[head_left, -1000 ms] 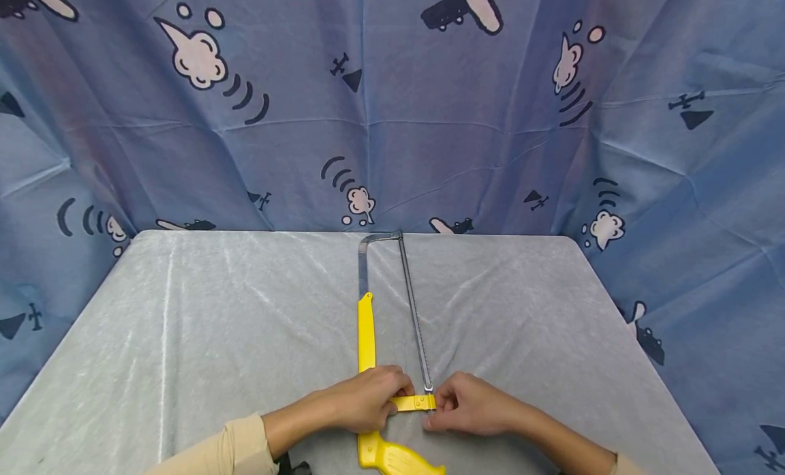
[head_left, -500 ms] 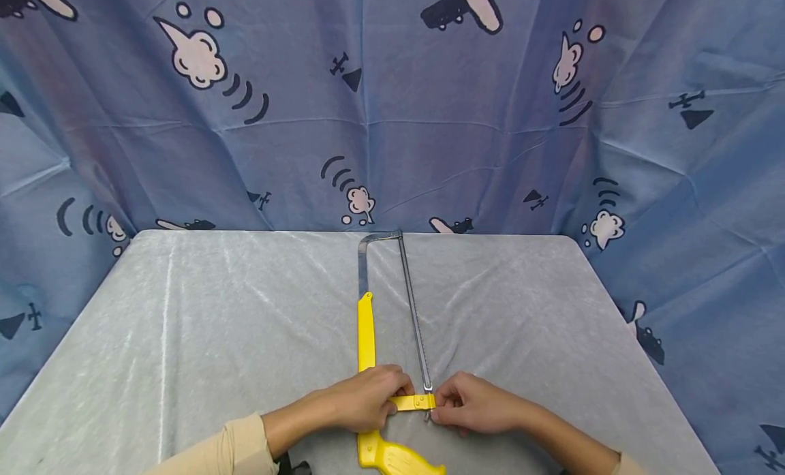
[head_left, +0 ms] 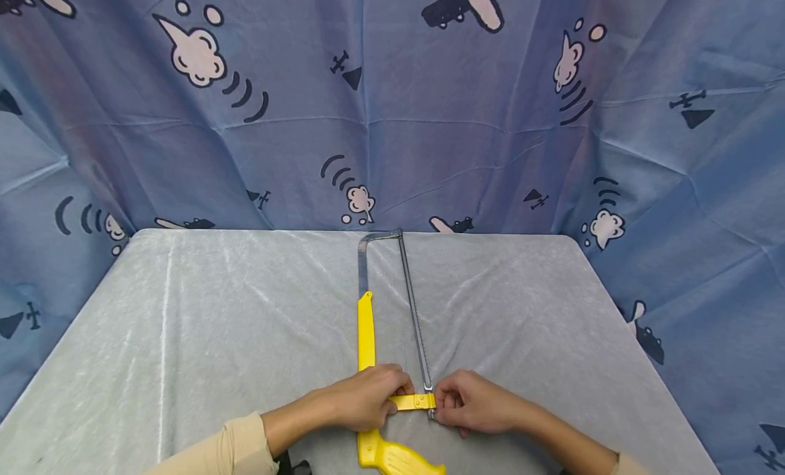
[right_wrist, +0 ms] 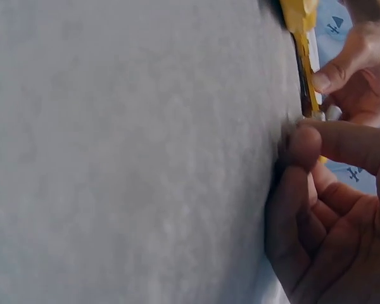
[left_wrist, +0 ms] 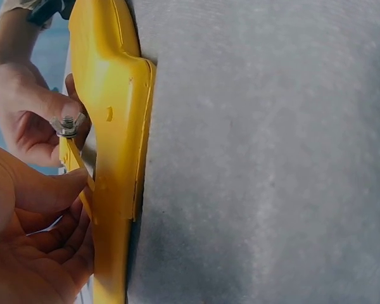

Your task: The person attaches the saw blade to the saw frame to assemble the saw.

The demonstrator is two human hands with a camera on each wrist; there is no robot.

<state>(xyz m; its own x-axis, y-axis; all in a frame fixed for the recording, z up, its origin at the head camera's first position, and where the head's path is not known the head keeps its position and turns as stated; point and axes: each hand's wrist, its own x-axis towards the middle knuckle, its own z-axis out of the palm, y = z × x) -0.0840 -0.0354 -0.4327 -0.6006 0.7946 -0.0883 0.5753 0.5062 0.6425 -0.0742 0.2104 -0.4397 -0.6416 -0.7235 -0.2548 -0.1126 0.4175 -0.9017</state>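
Note:
A hacksaw (head_left: 366, 332) with a yellow frame and handle lies on the grey cloth, its toothed blade (head_left: 414, 311) to the right, fitted at both ends. My left hand (head_left: 370, 398) reaches over the frame and pinches its yellow crosspiece (head_left: 411, 403) between thumb and fingers. A metal wing nut (left_wrist: 67, 125) sits on a threaded bolt at the crosspiece's end. Thumb and curled fingers of my right hand (head_left: 475, 403) are at this wing nut, pinching it from the right. In the right wrist view, the right fingertips mostly hide the nut.
Grey velvety cloth (head_left: 257, 311) covers the table under the saw. A blue printed curtain (head_left: 429, 120) hangs behind it and along both sides. The saw's handle (head_left: 407, 459) reaches the bottom edge of the head view.
My right thumb and fingers have shifted slightly about the wing nut, which has turned and shows more below the crosspiece. The left hand and hacksaw stay in place.

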